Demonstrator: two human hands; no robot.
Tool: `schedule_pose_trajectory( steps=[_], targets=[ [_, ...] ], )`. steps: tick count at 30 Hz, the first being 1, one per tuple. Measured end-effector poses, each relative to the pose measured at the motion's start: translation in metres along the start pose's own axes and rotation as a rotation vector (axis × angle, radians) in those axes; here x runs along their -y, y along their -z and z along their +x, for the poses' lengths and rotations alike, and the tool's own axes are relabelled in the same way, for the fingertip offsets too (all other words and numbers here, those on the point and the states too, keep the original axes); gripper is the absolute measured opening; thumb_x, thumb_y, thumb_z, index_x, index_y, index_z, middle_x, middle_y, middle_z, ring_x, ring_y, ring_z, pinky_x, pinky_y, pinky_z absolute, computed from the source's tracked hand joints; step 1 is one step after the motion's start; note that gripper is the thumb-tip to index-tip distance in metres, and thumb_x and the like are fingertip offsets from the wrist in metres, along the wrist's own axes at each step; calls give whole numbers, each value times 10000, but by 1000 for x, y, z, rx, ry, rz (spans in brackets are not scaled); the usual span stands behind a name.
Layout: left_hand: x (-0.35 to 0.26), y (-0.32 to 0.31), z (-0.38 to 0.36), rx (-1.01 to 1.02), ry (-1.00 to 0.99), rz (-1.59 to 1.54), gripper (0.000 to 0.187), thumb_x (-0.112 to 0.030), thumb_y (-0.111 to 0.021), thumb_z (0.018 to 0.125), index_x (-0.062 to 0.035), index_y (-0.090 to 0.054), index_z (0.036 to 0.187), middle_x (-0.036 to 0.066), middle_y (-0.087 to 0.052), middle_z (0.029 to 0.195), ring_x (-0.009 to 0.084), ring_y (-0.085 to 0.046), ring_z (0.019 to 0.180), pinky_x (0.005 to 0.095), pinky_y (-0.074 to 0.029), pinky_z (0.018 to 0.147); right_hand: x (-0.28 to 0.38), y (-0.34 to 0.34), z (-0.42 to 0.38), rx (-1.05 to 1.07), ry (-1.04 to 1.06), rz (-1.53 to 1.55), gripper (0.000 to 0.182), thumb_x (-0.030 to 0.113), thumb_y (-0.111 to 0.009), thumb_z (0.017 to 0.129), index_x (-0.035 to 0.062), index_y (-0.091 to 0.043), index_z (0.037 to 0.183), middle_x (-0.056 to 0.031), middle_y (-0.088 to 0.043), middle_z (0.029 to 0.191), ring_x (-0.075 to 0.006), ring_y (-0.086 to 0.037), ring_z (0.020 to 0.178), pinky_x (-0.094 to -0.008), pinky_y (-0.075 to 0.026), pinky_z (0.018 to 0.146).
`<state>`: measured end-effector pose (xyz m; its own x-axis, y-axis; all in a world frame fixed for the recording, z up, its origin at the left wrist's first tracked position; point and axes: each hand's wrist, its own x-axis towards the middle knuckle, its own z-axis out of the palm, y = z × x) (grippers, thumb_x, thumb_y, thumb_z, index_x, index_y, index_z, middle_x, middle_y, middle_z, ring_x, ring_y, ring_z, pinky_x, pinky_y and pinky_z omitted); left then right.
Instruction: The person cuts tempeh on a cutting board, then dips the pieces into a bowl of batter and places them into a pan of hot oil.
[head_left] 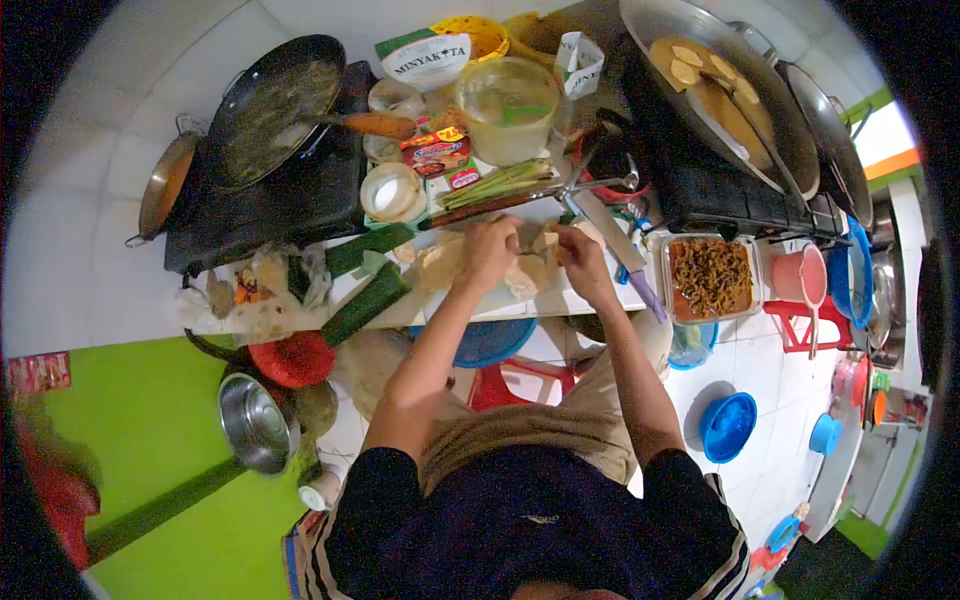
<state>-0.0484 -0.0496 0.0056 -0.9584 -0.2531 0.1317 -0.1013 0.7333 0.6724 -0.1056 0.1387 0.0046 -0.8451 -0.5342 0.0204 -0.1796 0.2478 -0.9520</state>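
Observation:
On the white counter, my left hand [489,252] is curled with its fingers bent over pale tan pieces of food; what it grips, if anything, is hidden. Close to its right, my right hand [582,264] pinches a pale tan piece of food [546,241] between thumb and fingers. Another pale piece [524,277] lies between the hands, and a larger pale lump [438,262] sits left of my left hand. A wide-bladed knife [608,228] with a purple handle lies just right of my right hand. The kind of food is too blurred to tell.
A black wok [270,115] stands on the left stove; a big wok [735,110] with pieces in brownish liquid stands on the right one. Behind my hands are lemongrass stalks [505,182] and a clear tub [507,125]. A container of brown shreds [712,278] sits at right.

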Motion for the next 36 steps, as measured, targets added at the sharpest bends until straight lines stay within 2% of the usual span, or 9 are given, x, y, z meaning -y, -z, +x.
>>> schedule_pose_trajectory(
  steps=[2, 7, 13, 22, 25, 28, 31, 34, 36],
  targets=[
    [10, 12, -8, 9, -55, 115, 247, -64, -624, 758, -80, -675, 999, 104, -654, 1061, 287, -617, 969, 390, -472, 874, -8, -20, 16, 3, 91, -153, 308, -21, -547, 844, -1, -568, 1151, -48, -555, 770, -123, -540, 699, -267, -464, 649],
    [23, 14, -15, -10, -126, 267, 226, -45, -573, 750, -66, -694, 939, 77, -643, 1101, 252, -615, 975, 386, -479, 854, 0, -55, 43, -124, 121, -224, 372, 27, -615, 777, 49, -581, 1147, -219, -656, 841, -354, -645, 765, -408, -498, 682],
    [35, 4, -16, 45, 5, 126, 243, -46, -573, 747, -79, -697, 953, 49, -629, 1152, 239, -630, 936, 359, -509, 800, -15, -68, 52, -131, 110, -370, 302, 35, -652, 752, 32, -582, 1046, -213, -662, 853, -363, -654, 778, -429, -504, 676],
    [35, 6, -13, -12, -142, 186, 280, -73, -578, 757, -79, -674, 1020, 50, -600, 1210, 267, -643, 896, 385, -517, 794, -9, -66, 42, -177, 141, -436, 297, 17, -637, 723, 15, -586, 1015, -218, -607, 935, -397, -596, 871, -436, -473, 756],
    [31, 10, -13, 95, -74, 147, 293, -80, -587, 753, -80, -669, 1035, 66, -582, 1244, 259, -610, 1024, 393, -473, 903, -10, -60, 24, -60, -33, -103, 370, 5, -606, 734, 12, -579, 1103, -224, -595, 1049, -394, -577, 966, -434, -463, 826],
    [31, 15, -15, 31, -267, 309, 340, -68, -582, 752, -68, -647, 1086, 88, -571, 1262, 248, -544, 1153, 387, -395, 1008, 21, -50, 2, 45, 376, -476, 374, 203, -554, 847, 8, -564, 1166, -222, -553, 1208, -389, -512, 1130, -433, -406, 971],
    [31, 11, -18, 103, -248, 404, 386, -56, -575, 747, -53, -623, 1130, 97, -561, 1278, 235, -492, 1222, 373, -348, 1050, -7, -67, -9, -21, 463, -791, 467, 292, -526, 859, 16, -540, 1234, -187, -501, 1305, -396, -402, 1259, -459, -312, 1063],
    [30, 9, -18, 155, -210, 433, 431, -67, -567, 752, -53, -597, 1181, 87, -538, 1309, 219, -473, 1242, 370, -332, 1061, -4, -78, -15, -47, 330, -849, 466, 228, -538, 865, 42, -506, 1291, -143, -424, 1399, -404, -317, 1323, -508, -258, 1086],
    [27, 7, -16, 84, -305, 453, 460, -85, -571, 751, -56, -580, 1210, 77, -525, 1327, 214, -456, 1257, 375, -307, 1076, 6, -78, -16, 1, 282, -924, 465, 238, -526, 869, 46, -505, 1292, -123, -414, 1411, -396, -299, 1335, -535, -235, 1088]
  ],
)
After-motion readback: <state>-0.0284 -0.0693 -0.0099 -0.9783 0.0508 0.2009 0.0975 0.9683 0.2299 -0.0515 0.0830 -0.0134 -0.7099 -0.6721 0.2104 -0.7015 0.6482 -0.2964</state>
